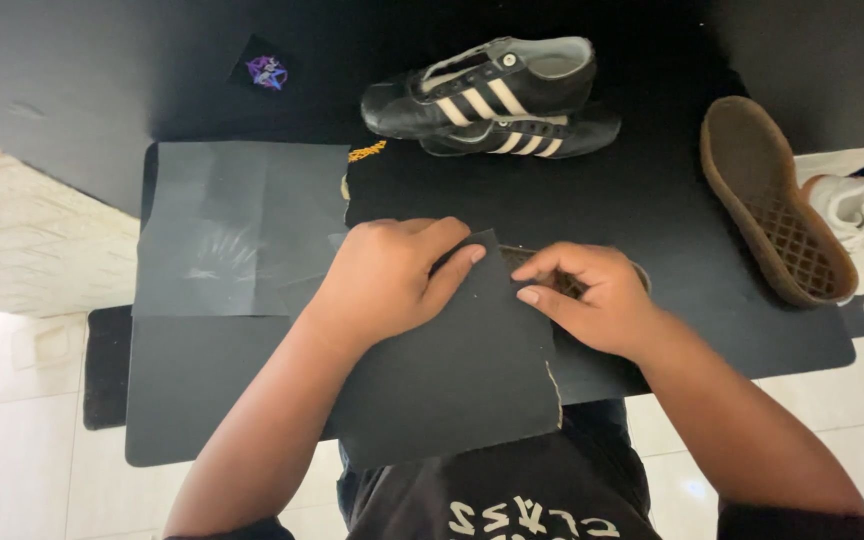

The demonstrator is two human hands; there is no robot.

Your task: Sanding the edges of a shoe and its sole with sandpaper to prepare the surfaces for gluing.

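Dark fabric sheet (462, 370) lies at the near middle of the black bench (672, 210), its lower edge overhanging toward the person's lap. The left hand (387, 280) rests flat on the sheet's upper part, fingers (452, 272) together and stretched toward 3 o'clock, apparently pinning it so it cannot slide. The right hand (592, 295) sits at the sheet's 2 o'clock corner, its fingers pinched together on the edge there, over a brownish piece partly hidden beneath; what that piece is cannot be told. At 10 o'clock a grey creased sheet (242, 230) lies flat. At 12 o'clock a pair of black striped shoes (497, 100) lies on its side, and at 3 o'clock a brown-soled shoe (777, 200) rests sole-up. Pale floor tiles (22, 240) surround the bench.
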